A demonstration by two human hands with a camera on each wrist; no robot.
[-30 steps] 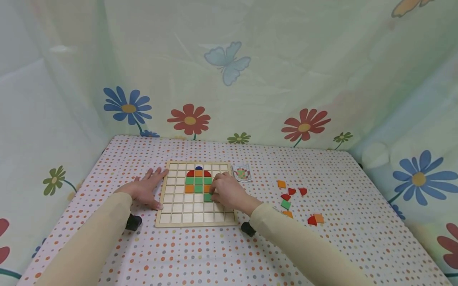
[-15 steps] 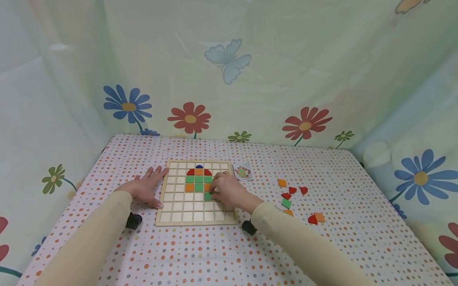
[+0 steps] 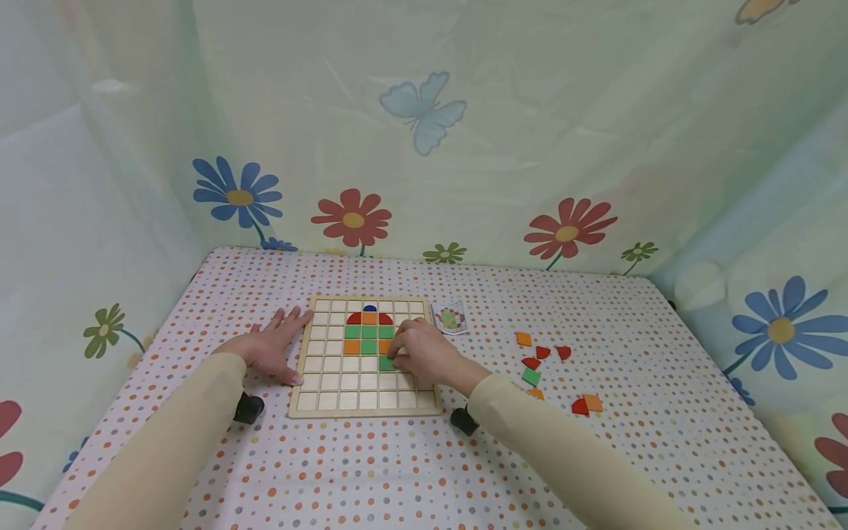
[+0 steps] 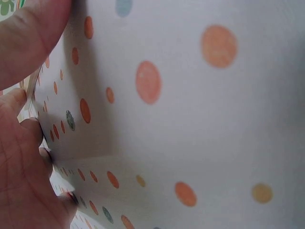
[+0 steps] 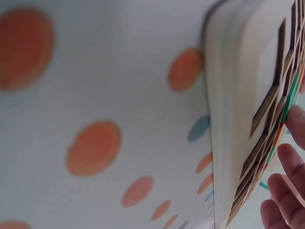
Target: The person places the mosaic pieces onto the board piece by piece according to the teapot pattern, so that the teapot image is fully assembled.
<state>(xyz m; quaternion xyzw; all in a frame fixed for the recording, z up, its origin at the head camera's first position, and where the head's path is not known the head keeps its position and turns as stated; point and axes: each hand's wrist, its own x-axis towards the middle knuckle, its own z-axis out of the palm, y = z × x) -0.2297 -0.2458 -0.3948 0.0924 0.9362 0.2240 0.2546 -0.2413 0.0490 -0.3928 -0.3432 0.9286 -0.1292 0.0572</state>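
Note:
A wooden grid board (image 3: 329,401) lies on the table, with coloured tiles set in its middle columns. My left hand (image 3: 268,350) is spread at the board's left edge, fingertips and thumb touching the frame. In the left wrist view its thumb (image 4: 28,38) and fingers reach toward that edge. My right hand (image 3: 424,350) is over the board's right half, thumb and bent fingers pinching a green square tile (image 3: 386,364) low in its cell. The right wrist view shows the thumb (image 5: 298,126) against green. An orange square tile (image 3: 384,347) just above is partly covered by the fingers.
A small pattern card (image 3: 450,318) lies beside the board's upper right corner. Loose tiles are scattered farther right: an orange square (image 3: 523,338), several red quarter-round pieces (image 3: 564,352) and a green square (image 3: 531,376). A curtain (image 3: 424,184) stands behind the table.
Both hands stay in nearly the same place, the right one still at the green square tile. The whole head view has shifted very slightly.

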